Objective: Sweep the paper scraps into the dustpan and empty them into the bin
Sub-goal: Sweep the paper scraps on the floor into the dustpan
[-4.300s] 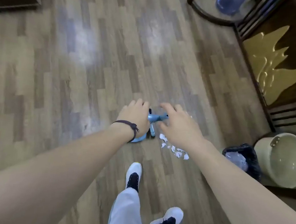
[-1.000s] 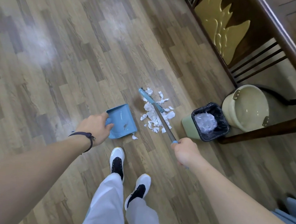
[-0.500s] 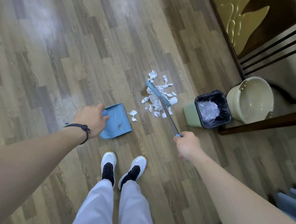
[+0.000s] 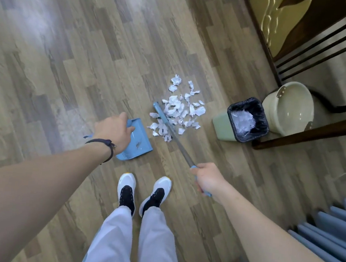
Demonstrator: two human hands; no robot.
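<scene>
White paper scraps (image 4: pixel 177 108) lie scattered on the wooden floor ahead of my feet. A blue dustpan (image 4: pixel 138 143) rests on the floor just left of them, and my left hand (image 4: pixel 113 130) grips its handle end. My right hand (image 4: pixel 207 177) holds the blue grip of a long-handled broom (image 4: pixel 173 132). The broom's blue head lies among the scraps on their left side. A small green bin (image 4: pixel 224 126) with a black liner stands to the right of the scraps and holds crumpled clear plastic.
A cream bucket (image 4: pixel 289 108) stands right behind the bin, under dark wooden furniture (image 4: pixel 316 129) whose rail crosses in front of it. My two white shoes (image 4: pixel 144 193) stand just below the dustpan. Blue-grey pleated fabric (image 4: pixel 333 233) fills the lower right corner.
The view has shifted a little. The broom head now sits further left in the scraps, some of which lie closer to the dustpan's mouth. Both hands keep their hold.
</scene>
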